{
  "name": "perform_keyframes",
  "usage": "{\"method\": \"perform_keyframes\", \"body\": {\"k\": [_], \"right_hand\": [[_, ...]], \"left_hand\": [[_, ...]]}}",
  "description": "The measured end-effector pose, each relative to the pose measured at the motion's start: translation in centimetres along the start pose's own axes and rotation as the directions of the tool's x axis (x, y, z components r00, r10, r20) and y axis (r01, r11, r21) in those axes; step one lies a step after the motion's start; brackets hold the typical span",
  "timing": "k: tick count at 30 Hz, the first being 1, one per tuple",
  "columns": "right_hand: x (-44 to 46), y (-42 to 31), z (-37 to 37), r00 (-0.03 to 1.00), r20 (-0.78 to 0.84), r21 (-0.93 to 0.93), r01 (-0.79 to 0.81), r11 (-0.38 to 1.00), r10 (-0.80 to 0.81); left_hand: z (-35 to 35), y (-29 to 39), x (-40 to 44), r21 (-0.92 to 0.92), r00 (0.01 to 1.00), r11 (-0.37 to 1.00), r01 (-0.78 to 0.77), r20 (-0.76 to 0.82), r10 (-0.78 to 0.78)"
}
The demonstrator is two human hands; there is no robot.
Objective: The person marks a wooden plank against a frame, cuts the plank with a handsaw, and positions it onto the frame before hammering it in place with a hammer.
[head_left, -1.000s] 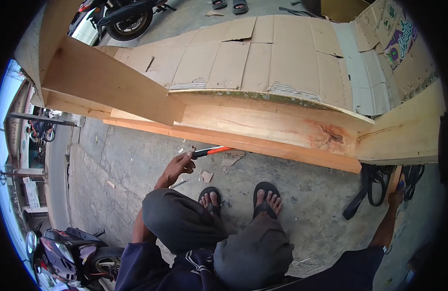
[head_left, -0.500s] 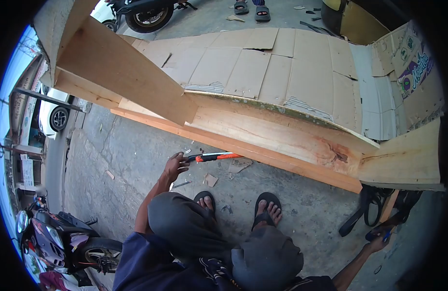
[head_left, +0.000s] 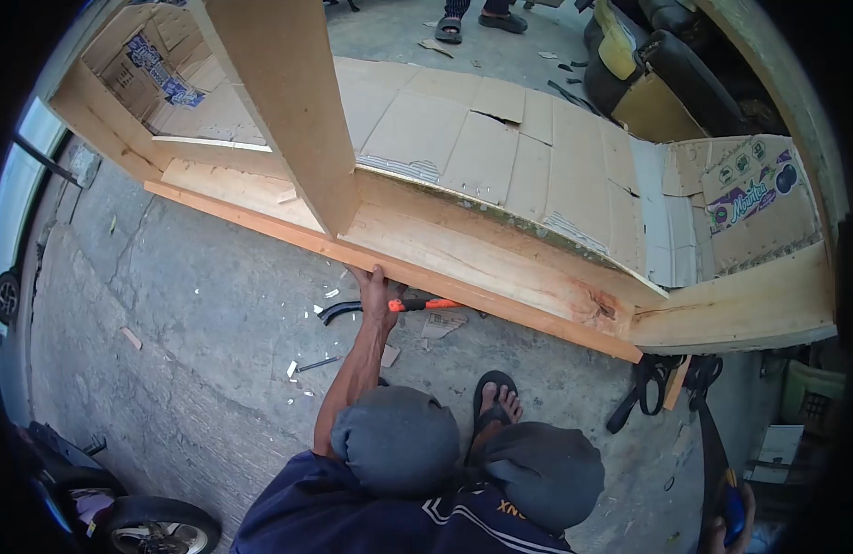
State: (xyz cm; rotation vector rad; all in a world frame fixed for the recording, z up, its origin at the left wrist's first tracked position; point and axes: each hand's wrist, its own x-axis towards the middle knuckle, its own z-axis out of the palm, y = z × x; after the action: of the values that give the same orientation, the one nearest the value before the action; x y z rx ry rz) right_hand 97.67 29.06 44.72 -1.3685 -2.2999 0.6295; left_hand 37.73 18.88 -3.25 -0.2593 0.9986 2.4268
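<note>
My left hand [head_left: 375, 291] is at the front wooden rail [head_left: 417, 273] of a long sofa-like frame, its fingertips at the rail's edge and some fingers hidden beneath. Under that arm on the concrete lies an orange-and-black tool [head_left: 426, 303] with a curved black end. My right hand [head_left: 719, 535], cut off at the lower right, is closed on a blue-handled tool [head_left: 735, 513] with some orange on it; its working end cannot be made out. A black strap [head_left: 713, 448] runs down to that hand from the frame's right end.
Cardboard [head_left: 426, 120] lines the frame, and an upright wooden divider [head_left: 288, 102] crosses it. Small scraps and a thin dark rod [head_left: 317, 364] lie on the floor. A motorcycle wheel [head_left: 154, 528] is at lower left. Another person's sandaled feet [head_left: 449, 30] stand beyond the frame.
My left hand has left the spot beside the floor tool and gone up to the rail. My right hand has moved down towards the view's edge with the blue-handled tool. The view has shifted.
</note>
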Motion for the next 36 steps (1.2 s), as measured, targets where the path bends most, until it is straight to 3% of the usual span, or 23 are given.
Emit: {"method": "perform_keyframes", "body": {"k": [2,3,4,6,7,8,9,11,13,15,16,17,19,20,22,23,25,28,32,34,36], "right_hand": [[0.6,-8.2,0.5,1.0,0.023,-0.018,0.021,1.0,-0.021],[2.1,-9.6,-1.8,0.98,0.175,-0.195,0.124,0.973,-0.09],[3.2,-10.0,-2.0,0.979,0.173,-0.203,0.143,0.969,-0.108],[4.8,-10.5,-1.7,0.933,0.36,-0.652,0.242,0.718,0.012],[6.1,-9.8,4.8,0.996,-0.073,0.033,0.062,0.998,-0.06],[6.8,-13.8,5.1,0.905,0.329,-0.376,0.387,0.842,-0.269],[8.0,-13.9,8.6,0.855,0.258,-0.352,0.518,0.78,-0.451],[12.2,-15.7,14.9,0.574,0.399,0.055,0.763,0.644,-0.715],[15.7,-16.7,20.8,0.316,0.473,0.27,0.836,0.477,-0.822],[18.6,-18.1,25.9,0.15,0.526,0.369,0.846,0.384,-0.837],[19.5,-17.8,28.9,0.104,0.523,0.387,0.855,0.345,-0.846],[20.5,-17.2,32.4,0.055,0.507,0.402,0.868,0.293,-0.86],[21.1,-15.5,39.1,-0.016,0.328,0.425,0.895,0.133,-0.945],[21.5,-14.4,41.5,-0.026,0.317,0.438,0.891,0.122,-0.948],[21.8,-12.4,44.9,-0.097,0.34,0.406,0.912,0.053,-0.935],[21.9,-11.3,46.0,-0.107,0.338,0.419,0.907,0.048,-0.935],[22.1,-9.8,47.6,-0.117,0.334,0.35,0.937,0.008,-0.935],[22.7,-8.6,48.3,-0.131,0.358,0.318,0.948,-0.011,-0.924],[22.1,-6.5,49.9,-0.059,0.355,0.368,0.926,0.081,-0.933],[21.9,-6.0,50.6,-0.015,0.284,0.405,0.908,0.106,-0.959],[22.1,-6.2,48.5,0.005,0.35,0.424,0.891,0.163,-0.937]], "left_hand": [[-1.1,0.1,-0.4,-0.079,1.0,0.997,0.019,0.003,-0.019],[-1.4,0.0,-0.2,-0.128,0.999,0.991,0.049,0.022,-0.046],[-1.4,-0.1,0.1,-0.174,0.996,0.982,0.078,0.045,-0.072],[-2.1,-0.7,0.0,-0.159,0.998,0.986,0.058,0.028,-0.054],[-2.1,-0.9,0.6,-0.133,0.999,0.991,0.027,0.024,-0.025],[-2.2,-1.3,1.0,-0.137,1.0,0.99,0.017,0.013,-0.016],[-2.2,-1.6,1.6,-0.106,1.0,0.994,-0.017,-0.009,0.016],[-0.8,-2.0,1.2,-0.07,0.988,0.996,-0.058,-0.144,0.047],[-2.6,-3.4,1.9,-0.032,0.988,0.997,-0.072,-0.142,0.067],[-2.4,-3.7,2.7,0.062,0.979,0.987,-0.147,-0.133,0.154],[-3.2,-4.4,2.2,0.071,0.977,0.988,-0.136,-0.156,0.146],[-3.5,-4.6,2.9,-0.05,0.985,0.992,-0.113,-0.133,0.106],[-4.3,-4.9,3.8,-0.213,0.996,0.977,-0.024,-0.089,0.005],[-4.0,-4.2,3.3,-0.206,0.995,0.978,-0.04,-0.1,0.019],[-2.9,-2.8,1.0,-0.215,0.994,0.975,-0.061,0.079,0.08],[-3.7,-3.2,1.0,-0.214,0.994,0.974,-0.07,0.066,0.086],[-5.4,-3.7,2.1,-0.275,0.998,0.959,0.065,0.009,-0.066],[-4.5,-2.8,1.4,-0.288,0.997,0.956,0.065,0.06,-0.05],[-4.8,-2.2,1.1,-0.253,0.994,0.962,0.108,0.017,-0.107],[-5.7,-2.6,1.6,-0.302,0.986,0.94,0.161,0.085,-0.141],[-5.7,-3.4,2.1,-0.249,0.996,0.964,0.094,0.031,-0.089]]}}
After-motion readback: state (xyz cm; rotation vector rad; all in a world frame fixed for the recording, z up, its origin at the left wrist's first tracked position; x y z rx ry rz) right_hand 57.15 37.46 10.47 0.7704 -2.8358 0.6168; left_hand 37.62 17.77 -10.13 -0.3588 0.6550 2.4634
